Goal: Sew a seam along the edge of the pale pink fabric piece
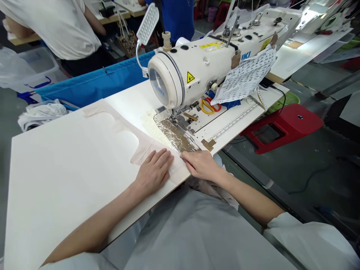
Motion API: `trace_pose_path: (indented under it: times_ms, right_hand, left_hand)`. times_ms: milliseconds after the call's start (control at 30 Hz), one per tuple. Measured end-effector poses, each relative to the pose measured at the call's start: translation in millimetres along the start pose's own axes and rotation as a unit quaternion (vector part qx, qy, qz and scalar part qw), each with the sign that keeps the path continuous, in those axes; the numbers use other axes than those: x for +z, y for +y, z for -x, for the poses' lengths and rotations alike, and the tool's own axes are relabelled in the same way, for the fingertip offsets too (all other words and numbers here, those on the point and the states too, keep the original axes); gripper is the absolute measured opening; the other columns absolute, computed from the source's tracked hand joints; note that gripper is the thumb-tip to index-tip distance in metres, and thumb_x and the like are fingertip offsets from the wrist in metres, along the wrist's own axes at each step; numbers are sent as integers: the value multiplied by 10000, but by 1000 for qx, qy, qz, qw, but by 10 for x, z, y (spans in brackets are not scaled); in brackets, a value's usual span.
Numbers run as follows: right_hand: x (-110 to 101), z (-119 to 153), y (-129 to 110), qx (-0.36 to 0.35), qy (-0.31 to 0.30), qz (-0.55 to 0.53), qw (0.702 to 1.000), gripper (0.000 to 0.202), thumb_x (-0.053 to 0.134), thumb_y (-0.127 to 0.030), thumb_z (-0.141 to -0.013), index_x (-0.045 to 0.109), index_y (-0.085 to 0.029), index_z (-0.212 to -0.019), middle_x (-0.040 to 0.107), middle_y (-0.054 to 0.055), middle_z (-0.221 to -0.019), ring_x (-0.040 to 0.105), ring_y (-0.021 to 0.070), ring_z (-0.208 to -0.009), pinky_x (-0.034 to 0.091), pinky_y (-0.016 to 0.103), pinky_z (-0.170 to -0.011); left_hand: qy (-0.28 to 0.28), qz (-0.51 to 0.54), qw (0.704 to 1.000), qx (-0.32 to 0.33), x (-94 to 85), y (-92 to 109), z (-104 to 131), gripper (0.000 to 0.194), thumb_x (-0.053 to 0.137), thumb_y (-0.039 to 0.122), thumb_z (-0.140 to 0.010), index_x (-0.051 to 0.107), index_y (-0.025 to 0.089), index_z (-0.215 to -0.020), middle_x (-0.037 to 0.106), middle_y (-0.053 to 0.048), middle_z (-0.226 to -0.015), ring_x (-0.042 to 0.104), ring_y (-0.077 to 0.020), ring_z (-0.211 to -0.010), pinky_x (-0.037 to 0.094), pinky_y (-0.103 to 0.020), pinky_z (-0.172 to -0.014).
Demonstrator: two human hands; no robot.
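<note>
Fabric (149, 148), a pale pink piece, is laid flat at the front edge of the worktop (56, 180), just short of the sewing machine (180, 75). It's pinned down by the left hand (154, 171) and right hand (200, 164), fingers flat, nothing clutched. Nothing's been fed under the needle yet, so stitching looks barely started.

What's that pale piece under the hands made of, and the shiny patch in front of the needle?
The pale piece looks like thin, matte fabric: it lies limp and slightly see-through under the left hand. The shiny patch looks like crinkled foil or glossy tape, judging by its glints; which one is unclear.
</note>
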State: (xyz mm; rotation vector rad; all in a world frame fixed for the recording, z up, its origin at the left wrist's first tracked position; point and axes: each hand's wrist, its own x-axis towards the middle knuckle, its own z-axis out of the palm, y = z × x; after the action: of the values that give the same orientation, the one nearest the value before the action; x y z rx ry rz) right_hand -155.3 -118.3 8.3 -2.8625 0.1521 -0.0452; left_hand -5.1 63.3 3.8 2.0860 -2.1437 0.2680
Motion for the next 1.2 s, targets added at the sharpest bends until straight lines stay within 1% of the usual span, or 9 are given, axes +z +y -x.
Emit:
trace_pose_path:
  times_ms: [133, 200, 333, 433, 633, 800, 1000, 1100, 1200]
  right_hand:
    - [6, -103, -36, 25, 17, -51, 998, 234, 336, -233, -1010, 536, -165, -1110, 699, 37, -883, 628, 163, -738, 279, 277, -580]
    - [5, -173, -58, 32, 12, -58, 998, 238, 338, -234, -1017, 532, -165, -1136, 710, 45, -926, 649, 173, -799, 302, 275, -598]
    - [4, -295, -131, 39, -32, -31, 998, 226, 360, -233, -1009, 538, -162, -1130, 715, 61, -937, 655, 191, -802, 305, 278, -594]
    - [-3, -329, -172, 36, -44, -11, 998, 217, 374, -224, -996, 545, -158, -1113, 710, 71, -936, 650, 196, -805, 286, 280, -583]
    - [-91, -322, -56, 7, -37, -25, 999, 160, 433, -199, -921, 590, -180, -948, 684, 45, -782, 591, 182, -677, 230, 288, -560]
    - [-84, -309, 60, 39, 23, -88, 995, 202, 403, -204, -940, 584, -188, -1030, 697, 27, -826, 593, 177, -698, 286, 272, -603]
    - [26, -330, -70, 26, 3, -60, 998, 234, 375, -221, -976, 572, -180, -1096, 717, 51, -939, 629, 182, -783, 282, 276, -605]
    - [8, -334, -84, 21, -14, -33, 999, 229, 374, -234, -973, 583, -183, -1052, 709, 53, -875, 612, 181, -725, 256, 279, -578]
    - [-49, -282, -1, 5, -16, -47, 999, 177, 413, -214, -936, 587, -195, -964, 691, 29, -792, 593, 175, -679, 253, 277, -576]
  left_hand:
    - [5, -4, 1000, 12, 23, 19, 11, 411, 392, 188, -949, 549, 67, -1309, 582, -165, -1351, 510, -302, -1282, 440, -488, -1047]
    - [4, -4, 1000, 13, 41, 24, 19, 412, 392, 189, -949, 552, 66, -1308, 576, -167, -1359, 506, -306, -1287, 442, -485, -1045]
    - [-4, 7, 1000, 9, 78, 18, 35, 443, 414, 204, -939, 526, 68, -1345, 559, -179, -1375, 485, -316, -1310, 436, -480, -1053]
    - [-18, 19, 1000, 1, 92, 15, 45, 465, 420, 206, -935, 502, 100, -1380, 541, -173, -1397, 462, -308, -1334, 418, -475, -1075]
    - [-38, -8, 999, -8, 54, 46, 25, 450, 411, 194, -932, 522, 81, -1354, 536, -166, -1408, 474, -307, -1323, 455, -473, -1030]
    - [-26, -4, 1000, 1, 49, 45, 14, 451, 440, 184, -913, 528, 63, -1339, 550, -178, -1385, 478, -313, -1313, 457, -454, -1039]
    - [-25, 13, 1000, -4, 94, 45, 30, 465, 444, 186, -911, 513, 73, -1356, 546, -189, -1381, 462, -318, -1325, 433, -465, -1067]
    - [-32, 9, 999, -6, 91, 52, 29, 481, 435, 186, -908, 495, 75, -1372, 540, -189, -1386, 454, -319, -1332, 427, -468, -1069]
    - [-30, -11, 999, -1, 61, 55, 17, 466, 420, 175, -909, 505, 60, -1352, 550, -184, -1377, 472, -323, -1316, 443, -459, -1048]
